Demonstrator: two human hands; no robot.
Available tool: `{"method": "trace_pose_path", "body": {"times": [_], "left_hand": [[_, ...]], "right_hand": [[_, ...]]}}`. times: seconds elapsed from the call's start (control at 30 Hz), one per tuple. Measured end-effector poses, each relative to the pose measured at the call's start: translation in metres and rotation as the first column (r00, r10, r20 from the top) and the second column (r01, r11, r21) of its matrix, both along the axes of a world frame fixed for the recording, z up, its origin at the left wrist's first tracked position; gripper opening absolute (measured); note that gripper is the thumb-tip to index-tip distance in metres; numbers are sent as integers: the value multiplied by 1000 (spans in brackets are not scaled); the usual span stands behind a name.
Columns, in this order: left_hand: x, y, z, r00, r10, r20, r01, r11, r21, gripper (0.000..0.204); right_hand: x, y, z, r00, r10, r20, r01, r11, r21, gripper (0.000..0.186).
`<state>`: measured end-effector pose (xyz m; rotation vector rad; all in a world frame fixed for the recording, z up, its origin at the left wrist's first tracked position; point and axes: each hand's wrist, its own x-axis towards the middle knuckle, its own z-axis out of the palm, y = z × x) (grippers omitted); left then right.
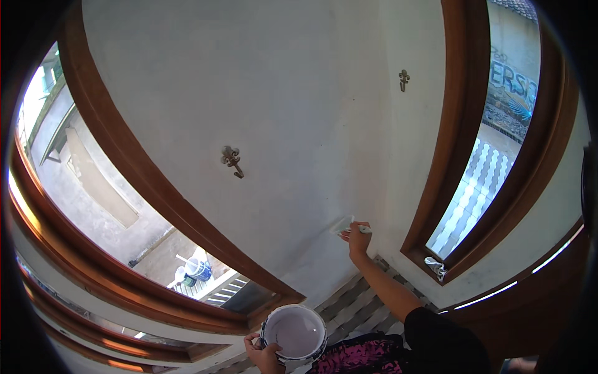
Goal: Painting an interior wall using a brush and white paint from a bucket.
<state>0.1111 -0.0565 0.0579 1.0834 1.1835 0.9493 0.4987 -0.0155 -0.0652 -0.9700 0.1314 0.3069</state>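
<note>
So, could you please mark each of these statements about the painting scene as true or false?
1. The right hand holds a paintbrush against the pale wall. True.
2. The left hand grips a paint can filled with dark red paint. False: the paint in the can looks whitish.
3. Two small metal hooks, and, are fixed to the wall. True.
4. The window frames on either side of the wall are white plastic. False: they are brown wood.
5. The brush touches the wall above the upper hook. False: it is well below both hooks, low on the wall.
</note>
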Motion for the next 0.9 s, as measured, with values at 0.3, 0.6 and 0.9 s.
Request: {"method": "trace_pose_path", "body": {"times": [0.3,0.6,0.9], "left_hand": [[-21,22,-4,1000,-24,-6,24,997,69,44],[-25,23,8,998,-22,-55,27,994,104,45],[-28,15,-12,998,36,-53,-37,999,-7,49]], "right_hand": [[-4,20,202,978,-76,196,29,972,234,14],[-2,2,321,876,-195,441,-100,821,562,14],[-5,39,185,903,-215,373,6,873,487,16]]}}
